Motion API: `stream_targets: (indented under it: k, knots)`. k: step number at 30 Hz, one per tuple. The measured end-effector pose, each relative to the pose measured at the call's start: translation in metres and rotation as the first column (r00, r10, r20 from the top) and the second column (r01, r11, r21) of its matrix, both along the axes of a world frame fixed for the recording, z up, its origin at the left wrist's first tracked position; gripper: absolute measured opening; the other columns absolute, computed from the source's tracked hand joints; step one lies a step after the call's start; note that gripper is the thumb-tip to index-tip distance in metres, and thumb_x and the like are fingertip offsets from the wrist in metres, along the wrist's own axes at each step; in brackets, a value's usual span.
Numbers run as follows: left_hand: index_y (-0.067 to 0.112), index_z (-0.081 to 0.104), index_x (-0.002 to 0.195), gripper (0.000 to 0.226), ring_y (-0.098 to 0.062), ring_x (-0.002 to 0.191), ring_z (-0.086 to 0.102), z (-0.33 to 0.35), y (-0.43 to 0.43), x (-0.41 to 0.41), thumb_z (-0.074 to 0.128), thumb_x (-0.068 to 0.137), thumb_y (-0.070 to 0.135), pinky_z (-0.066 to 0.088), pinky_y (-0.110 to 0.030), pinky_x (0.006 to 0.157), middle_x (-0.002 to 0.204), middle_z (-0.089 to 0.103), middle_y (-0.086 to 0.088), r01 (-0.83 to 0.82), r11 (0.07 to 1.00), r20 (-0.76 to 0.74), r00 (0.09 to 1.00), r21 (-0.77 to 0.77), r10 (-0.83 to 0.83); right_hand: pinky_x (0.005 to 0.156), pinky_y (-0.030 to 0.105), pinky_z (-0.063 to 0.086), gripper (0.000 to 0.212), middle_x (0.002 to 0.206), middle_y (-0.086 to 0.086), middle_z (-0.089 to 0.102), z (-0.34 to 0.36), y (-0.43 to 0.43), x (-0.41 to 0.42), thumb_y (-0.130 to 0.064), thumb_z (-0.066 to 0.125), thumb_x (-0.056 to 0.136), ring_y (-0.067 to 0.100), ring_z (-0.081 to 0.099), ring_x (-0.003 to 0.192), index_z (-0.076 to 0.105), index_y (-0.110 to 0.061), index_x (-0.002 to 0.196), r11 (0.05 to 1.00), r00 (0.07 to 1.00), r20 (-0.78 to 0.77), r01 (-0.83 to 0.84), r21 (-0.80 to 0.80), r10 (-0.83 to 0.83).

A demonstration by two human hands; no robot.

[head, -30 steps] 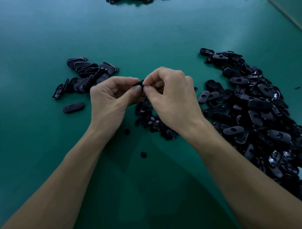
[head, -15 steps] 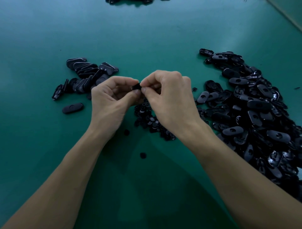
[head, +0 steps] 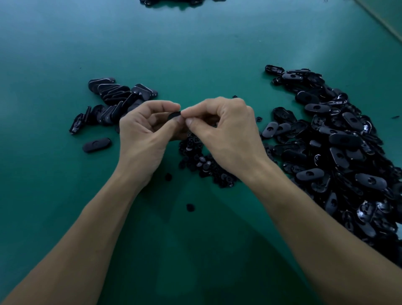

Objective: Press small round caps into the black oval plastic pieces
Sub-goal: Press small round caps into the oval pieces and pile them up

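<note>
My left hand point(head: 145, 135) and my right hand point(head: 226, 135) meet above the green table, fingertips together. Between them sits one black oval piece point(head: 174, 115), held by the left fingers and thumb and pinched at its right end by the right thumb and forefinger. Whether a cap sits in it is hidden by the fingers. A small heap of round caps point(head: 202, 163) lies directly under my hands. A big pile of oval pieces point(head: 339, 148) spreads on the right, and a smaller stacked group of oval pieces point(head: 117, 95) lies at the left.
A single oval piece point(head: 96, 144) lies apart at the left. Two loose caps, one cap point(head: 168, 176) and another cap point(head: 190, 207), lie near my wrists. More black parts point(head: 174, 2) show at the table's far edge. The table edge point(head: 382, 19) runs along the upper right.
Both hands stayed together over the cap heap, shifting slightly. The right fingertips worked along the piece's end, and a little more of the black piece shows between the fingers.
</note>
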State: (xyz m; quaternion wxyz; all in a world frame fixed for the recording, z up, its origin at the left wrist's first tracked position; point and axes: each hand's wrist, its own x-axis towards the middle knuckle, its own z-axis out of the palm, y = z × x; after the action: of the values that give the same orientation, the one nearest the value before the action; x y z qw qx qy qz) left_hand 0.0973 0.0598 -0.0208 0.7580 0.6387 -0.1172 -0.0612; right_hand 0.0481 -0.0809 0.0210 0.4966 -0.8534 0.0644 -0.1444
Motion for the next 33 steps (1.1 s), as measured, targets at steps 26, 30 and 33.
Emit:
stream_targets:
  k: [26,30,33]
  knots:
    - [0.011,0.072,0.090,0.018,-0.010,0.068,0.072,0.001,-0.002,-0.001,0.074,0.080,-0.004,0.058,-0.021,0.067,0.077,0.077,0.001,0.077,0.997,-0.045,0.996,0.028,-0.075,0.053,0.008,0.043,0.005,0.061,-0.010,0.069,0.013,-0.021,0.009,-0.020,0.076,0.074,-0.005,0.061,0.056,0.074,-0.015,0.074,0.984,0.985,-0.137,-0.124,-0.130,0.106]
    - [0.011,0.073,0.086,0.017,-0.010,0.060,0.071,0.002,-0.002,-0.002,0.076,0.078,-0.003,0.057,-0.019,0.062,0.073,0.076,0.000,0.049,0.999,-0.046,0.998,0.013,-0.048,0.058,0.009,0.048,0.002,0.064,-0.011,0.071,0.016,-0.024,0.009,-0.016,0.075,0.075,-0.005,0.066,0.060,0.075,-0.017,0.075,0.983,0.980,-0.145,-0.150,-0.102,0.134]
    - [0.010,0.071,0.084,0.018,-0.009,0.058,0.070,0.003,-0.002,-0.003,0.075,0.079,-0.008,0.056,-0.019,0.060,0.070,0.075,0.000,0.033,0.999,-0.029,0.999,0.029,-0.032,0.058,0.009,0.048,0.007,0.064,-0.010,0.072,0.015,-0.026,0.008,-0.012,0.075,0.076,-0.005,0.066,0.059,0.075,-0.019,0.075,0.983,0.977,-0.150,-0.165,-0.081,0.152]
